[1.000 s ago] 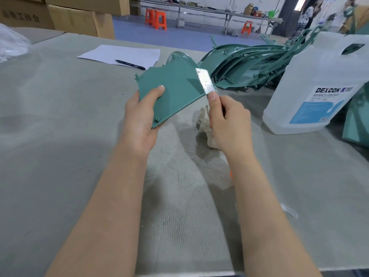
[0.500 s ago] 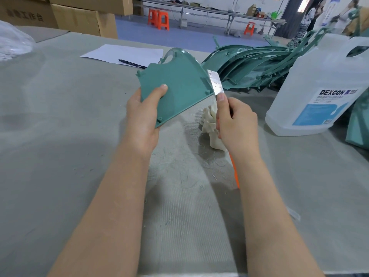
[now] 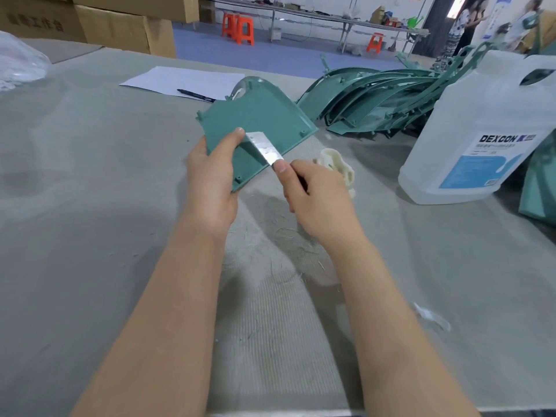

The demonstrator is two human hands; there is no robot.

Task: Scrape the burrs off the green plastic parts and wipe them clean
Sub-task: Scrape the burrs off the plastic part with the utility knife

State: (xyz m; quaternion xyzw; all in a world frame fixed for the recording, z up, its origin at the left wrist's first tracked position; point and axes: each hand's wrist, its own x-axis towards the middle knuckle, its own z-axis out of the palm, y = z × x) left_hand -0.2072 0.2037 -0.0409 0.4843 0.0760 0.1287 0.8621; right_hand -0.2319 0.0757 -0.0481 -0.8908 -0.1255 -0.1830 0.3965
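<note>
I see two bare forearms reaching over a grey felt-covered table (image 3: 75, 206). The left hand (image 3: 210, 182) grips one green plastic part (image 3: 258, 121), a flat fan-shaped panel held tilted just above the table, thumb curled over its near face and fingers hidden behind it. The right hand (image 3: 316, 200) is clenched round the handle of a scraper blade (image 3: 264, 149), thumb pressed at the blade's base; the silver blade lies across the panel's lower edge, its tip almost at the left thumb. I judge the scraping of this one part to be under way: fine shavings (image 3: 288, 236) are scattered on the felt beneath the hands, which suggests some edges are already done, though I cannot tell how many. Wiping looks still to come, since one crumpled cream cloth (image 3: 335, 164) lies on the table just behind the right hand, touched by neither hand. Beyond it is one heap of green curved parts (image 3: 370, 97), overlapping too closely for me to count, and I cannot say whether they are finished or waiting. Part of another green piece (image 3: 538, 182) shows at the right edge. I count one large translucent jug (image 3: 487, 121) labelled DEXCON to the right, one white sheet of paper (image 3: 183, 79) with one black pen (image 3: 195, 95) on it farther back, and three orange stools (image 3: 240, 28) on the blue floor behind.
</note>
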